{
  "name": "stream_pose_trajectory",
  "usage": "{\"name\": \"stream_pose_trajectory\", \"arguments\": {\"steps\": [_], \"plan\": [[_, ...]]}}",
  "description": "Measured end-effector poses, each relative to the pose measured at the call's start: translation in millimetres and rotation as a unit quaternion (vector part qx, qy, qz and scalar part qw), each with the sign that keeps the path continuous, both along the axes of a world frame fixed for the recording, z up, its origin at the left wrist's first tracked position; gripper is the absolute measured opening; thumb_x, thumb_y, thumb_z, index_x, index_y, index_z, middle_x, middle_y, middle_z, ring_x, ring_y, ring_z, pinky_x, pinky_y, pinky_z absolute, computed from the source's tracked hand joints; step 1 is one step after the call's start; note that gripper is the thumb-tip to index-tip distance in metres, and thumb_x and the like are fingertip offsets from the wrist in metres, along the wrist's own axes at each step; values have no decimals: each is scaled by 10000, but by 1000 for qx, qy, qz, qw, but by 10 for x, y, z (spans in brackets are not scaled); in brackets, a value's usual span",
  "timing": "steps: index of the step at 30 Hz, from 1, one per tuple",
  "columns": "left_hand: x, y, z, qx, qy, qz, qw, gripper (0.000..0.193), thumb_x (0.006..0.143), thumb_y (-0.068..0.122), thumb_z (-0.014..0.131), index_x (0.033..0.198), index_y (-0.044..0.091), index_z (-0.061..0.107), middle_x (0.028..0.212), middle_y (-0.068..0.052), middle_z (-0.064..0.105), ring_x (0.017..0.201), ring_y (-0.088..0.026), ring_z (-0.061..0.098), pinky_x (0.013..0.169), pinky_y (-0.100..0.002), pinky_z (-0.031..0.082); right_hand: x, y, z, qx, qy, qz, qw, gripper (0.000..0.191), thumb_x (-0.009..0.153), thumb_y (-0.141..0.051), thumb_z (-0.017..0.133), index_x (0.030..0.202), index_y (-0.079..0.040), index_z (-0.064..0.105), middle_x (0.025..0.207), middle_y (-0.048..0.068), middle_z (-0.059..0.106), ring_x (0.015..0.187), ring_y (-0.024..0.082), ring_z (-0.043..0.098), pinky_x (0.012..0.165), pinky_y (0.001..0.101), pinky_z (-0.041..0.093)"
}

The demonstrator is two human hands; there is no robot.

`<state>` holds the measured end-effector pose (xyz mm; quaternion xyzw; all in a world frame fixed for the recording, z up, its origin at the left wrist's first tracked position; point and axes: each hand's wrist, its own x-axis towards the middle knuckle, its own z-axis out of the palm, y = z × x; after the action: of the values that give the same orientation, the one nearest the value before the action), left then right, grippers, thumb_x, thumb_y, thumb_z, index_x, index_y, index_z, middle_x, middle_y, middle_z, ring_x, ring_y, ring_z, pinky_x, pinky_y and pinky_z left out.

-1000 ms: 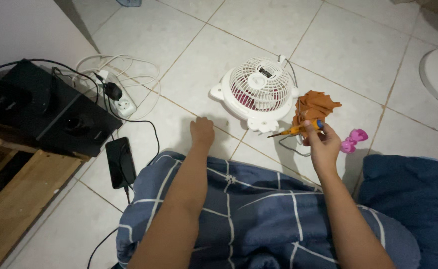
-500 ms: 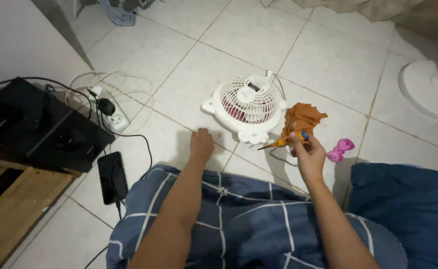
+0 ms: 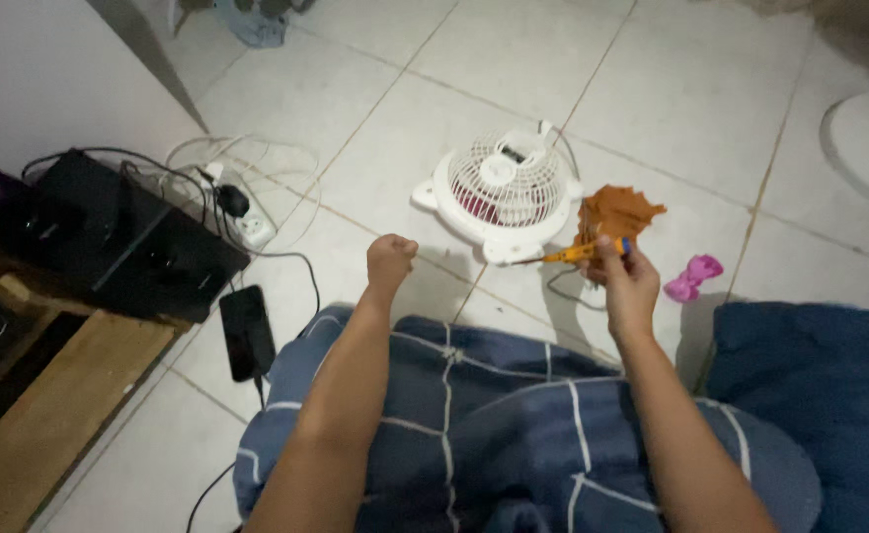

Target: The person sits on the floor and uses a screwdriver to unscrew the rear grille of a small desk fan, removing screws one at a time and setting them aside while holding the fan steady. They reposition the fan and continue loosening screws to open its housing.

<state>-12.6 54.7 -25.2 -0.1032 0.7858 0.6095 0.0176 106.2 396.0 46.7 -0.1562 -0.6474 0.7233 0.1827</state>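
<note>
A small white fan (image 3: 501, 190) lies face up on the tiled floor, its grille over red blades. My right hand (image 3: 624, 278) grips an orange-handled screwdriver (image 3: 573, 255) whose tip points at the fan's near rim. An orange cloth (image 3: 614, 212) lies just beyond that hand. My left hand (image 3: 391, 262) hovers in a loose fist above the tiles, to the left of the fan and holding nothing. Both forearms reach out over a blue checked blanket (image 3: 494, 415).
A pink object (image 3: 691, 277) lies right of my right hand. A black phone (image 3: 248, 331) on a cable sits by the blanket. A white power strip (image 3: 244, 219), black speakers (image 3: 128, 237) and a wooden shelf (image 3: 49, 415) are at left. A blue cushion (image 3: 820, 385) is at right.
The view has shifted toward the fan. My left hand has lifted off the floor and curled into a fist. My right hand still holds the screwdriver near the fan's rim.
</note>
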Motion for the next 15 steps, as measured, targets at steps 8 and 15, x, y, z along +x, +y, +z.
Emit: {"name": "stream_pose_trajectory", "arguments": {"steps": [8, 15], "plan": [[53, 173, -247, -209, 109, -72, 969, 259, 751, 259, 844, 784, 26, 735, 806, -156, 734, 775, -296, 709, 736, -412, 570, -25, 227, -141, -57, -3, -34, 998, 346, 1043, -341, 664, 1109, -3, 648, 950, 68, 690, 791, 151, 707, 698, 283, 618], [302, 875, -442, -53, 50, -290, 954, 162, 772, 140, 758, 919, 82, 725, 859, -132, 759, 818, -243, 738, 740, -381, 582, -96, 510, -277, -145, 23, -100, 984, 311, 1062, -393, 554, 1072, -82, 556, 940, 51, 649, 875, 210, 731, 719, 389, 608]]}}
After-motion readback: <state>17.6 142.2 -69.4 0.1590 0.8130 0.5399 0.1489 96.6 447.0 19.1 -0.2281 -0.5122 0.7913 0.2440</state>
